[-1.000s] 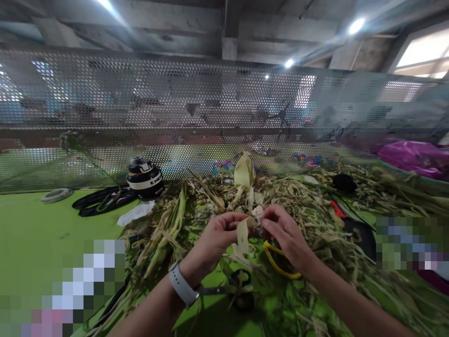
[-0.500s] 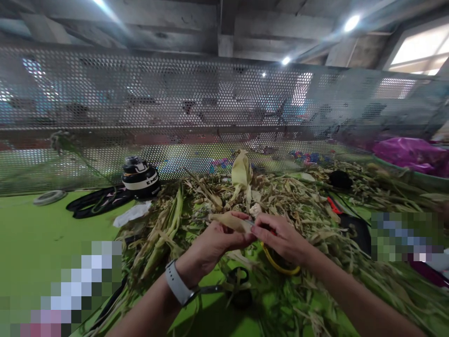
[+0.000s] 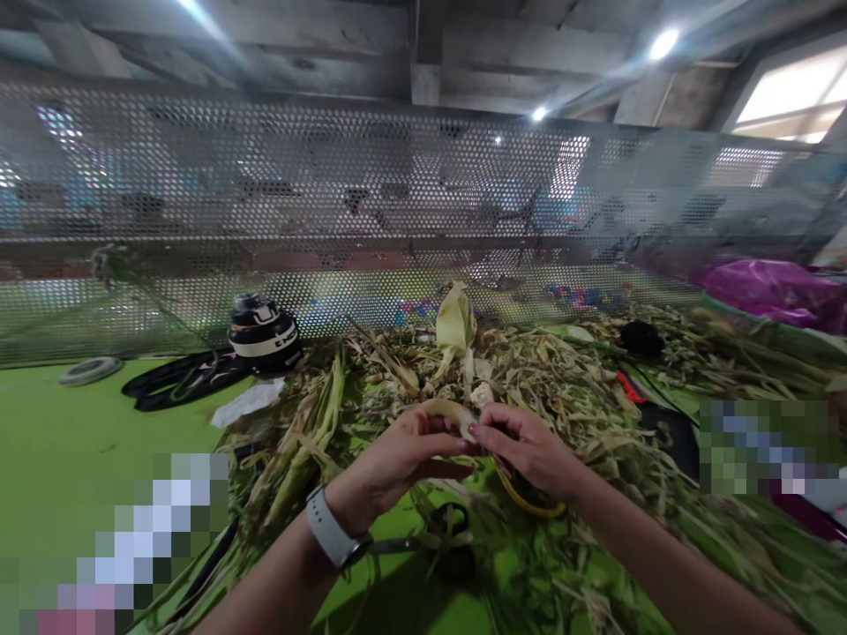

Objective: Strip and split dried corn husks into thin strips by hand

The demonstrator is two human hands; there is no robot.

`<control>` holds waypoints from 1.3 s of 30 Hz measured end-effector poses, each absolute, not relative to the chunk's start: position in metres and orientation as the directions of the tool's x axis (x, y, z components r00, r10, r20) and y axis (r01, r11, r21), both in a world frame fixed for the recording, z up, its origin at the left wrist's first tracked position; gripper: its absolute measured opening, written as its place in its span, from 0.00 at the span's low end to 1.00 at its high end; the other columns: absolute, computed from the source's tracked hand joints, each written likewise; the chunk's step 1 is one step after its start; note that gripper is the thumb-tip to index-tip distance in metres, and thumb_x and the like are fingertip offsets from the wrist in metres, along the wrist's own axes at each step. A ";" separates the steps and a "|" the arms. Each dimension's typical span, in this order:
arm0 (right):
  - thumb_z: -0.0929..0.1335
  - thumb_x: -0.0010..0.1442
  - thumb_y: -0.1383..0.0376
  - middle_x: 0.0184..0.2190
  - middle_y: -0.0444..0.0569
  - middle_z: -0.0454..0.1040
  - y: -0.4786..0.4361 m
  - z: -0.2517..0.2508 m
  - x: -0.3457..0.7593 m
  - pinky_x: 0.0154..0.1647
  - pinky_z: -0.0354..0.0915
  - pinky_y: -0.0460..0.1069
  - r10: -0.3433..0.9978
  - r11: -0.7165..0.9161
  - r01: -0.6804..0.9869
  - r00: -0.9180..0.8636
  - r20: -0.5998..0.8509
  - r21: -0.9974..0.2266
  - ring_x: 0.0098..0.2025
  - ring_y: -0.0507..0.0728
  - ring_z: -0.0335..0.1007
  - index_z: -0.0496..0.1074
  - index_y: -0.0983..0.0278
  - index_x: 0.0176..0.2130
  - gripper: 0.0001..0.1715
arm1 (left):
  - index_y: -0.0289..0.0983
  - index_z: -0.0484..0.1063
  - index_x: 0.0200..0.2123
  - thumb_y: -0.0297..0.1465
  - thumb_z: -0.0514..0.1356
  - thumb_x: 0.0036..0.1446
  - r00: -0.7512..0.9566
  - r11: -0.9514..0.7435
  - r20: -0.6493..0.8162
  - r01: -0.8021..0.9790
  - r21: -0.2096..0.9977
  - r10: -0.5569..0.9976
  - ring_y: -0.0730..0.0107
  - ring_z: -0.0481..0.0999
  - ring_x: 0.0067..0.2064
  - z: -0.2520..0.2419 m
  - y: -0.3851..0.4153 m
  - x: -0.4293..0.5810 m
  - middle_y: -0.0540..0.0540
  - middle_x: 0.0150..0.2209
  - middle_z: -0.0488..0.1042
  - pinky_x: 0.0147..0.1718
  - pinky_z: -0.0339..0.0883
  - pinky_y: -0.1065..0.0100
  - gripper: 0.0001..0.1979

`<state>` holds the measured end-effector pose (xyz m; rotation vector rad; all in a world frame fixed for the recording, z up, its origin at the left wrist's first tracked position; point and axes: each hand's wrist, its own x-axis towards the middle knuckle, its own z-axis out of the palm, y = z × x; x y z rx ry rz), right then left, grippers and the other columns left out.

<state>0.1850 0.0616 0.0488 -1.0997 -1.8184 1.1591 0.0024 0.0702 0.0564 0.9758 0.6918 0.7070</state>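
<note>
A pale strip of dried corn husk (image 3: 451,409) arches between my two hands. My left hand (image 3: 401,454), with a grey-banded watch on its wrist, is curled round the strip's left part, thumb stretched toward the right. The fingers of my right hand (image 3: 526,445) pinch the strip's right end, where something small and greyish shows that I cannot make out. Just below my right hand lies a yellow ring (image 3: 526,504), partly hidden by it. Black-handled scissors (image 3: 453,520) lie beneath my hands, with husk scraps over them.
Dried husks (image 3: 549,362) are heaped across the green table (image 3: 59,423). A black bottle (image 3: 265,339), a white tissue (image 3: 248,403) and a tape-like ring (image 3: 91,370) stand left. A perforated metal screen (image 3: 318,194) rises behind. A purple bag (image 3: 774,291) sits at right.
My left hand has shifted slightly left, and its thumb and fingers have spread wider. The husk strip now bends in an arch. My right hand has barely moved.
</note>
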 end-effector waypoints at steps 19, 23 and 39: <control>0.64 0.58 0.54 0.22 0.41 0.61 0.061 0.034 0.174 0.24 0.55 0.44 0.962 0.218 0.178 -0.202 0.182 -0.959 0.25 0.49 0.56 0.64 0.64 0.26 0.18 | 0.32 0.72 0.29 0.28 0.68 0.44 0.510 0.328 -0.132 -0.317 0.890 0.850 0.75 0.74 0.31 0.047 0.072 0.010 0.49 0.27 0.73 0.32 0.70 0.72 0.09; 0.63 0.59 0.53 0.18 0.38 0.55 0.061 0.039 0.178 0.17 0.50 0.43 0.974 0.178 0.209 -0.179 0.142 -0.962 0.18 0.47 0.50 0.61 0.63 0.24 0.19 | 0.31 0.73 0.28 0.27 0.68 0.44 0.530 0.379 -0.163 -0.328 0.865 0.832 0.76 0.74 0.29 0.047 0.075 0.008 0.48 0.27 0.75 0.32 0.70 0.73 0.08; 0.65 0.59 0.70 0.29 0.47 0.68 0.064 0.056 0.195 0.33 0.65 0.46 0.518 0.850 0.355 -0.441 0.733 -0.388 0.33 0.52 0.66 0.71 0.61 0.37 0.06 | 0.29 0.73 0.27 0.21 0.66 0.44 0.627 0.532 -0.202 -0.399 0.747 0.753 0.79 0.74 0.26 0.048 0.077 0.003 0.47 0.25 0.75 0.27 0.69 0.81 0.05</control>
